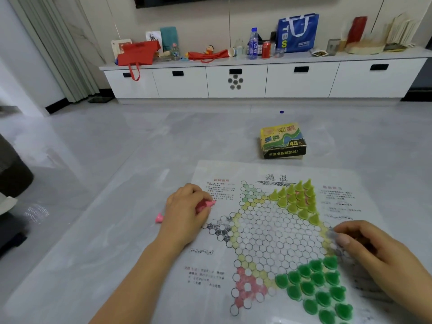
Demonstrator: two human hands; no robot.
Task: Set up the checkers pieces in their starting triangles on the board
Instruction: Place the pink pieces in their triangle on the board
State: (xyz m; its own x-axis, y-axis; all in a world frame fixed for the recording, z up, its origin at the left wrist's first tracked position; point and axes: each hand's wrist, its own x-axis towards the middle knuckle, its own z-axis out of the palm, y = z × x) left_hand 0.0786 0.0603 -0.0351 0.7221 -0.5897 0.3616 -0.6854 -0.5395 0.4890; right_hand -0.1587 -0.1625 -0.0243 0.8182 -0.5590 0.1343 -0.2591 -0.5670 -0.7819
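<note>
I see two triangles filled on the board: yellow-green pieces far right, dark green pieces near right. My left hand grips pink pieces (another pink piece lies on the floor beside it), still to place. My right hand curls at the board's right edge; I cannot tell whether it holds anything

A living room at home: a low white cabinet carrying a shopping bag and water bottle, a long curtain, and a tiled floor.

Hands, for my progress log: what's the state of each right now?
Left hand: holds pink pieces.
Right hand: fingers curled over the board; blurred, cannot tell if it holds anything.
</note>
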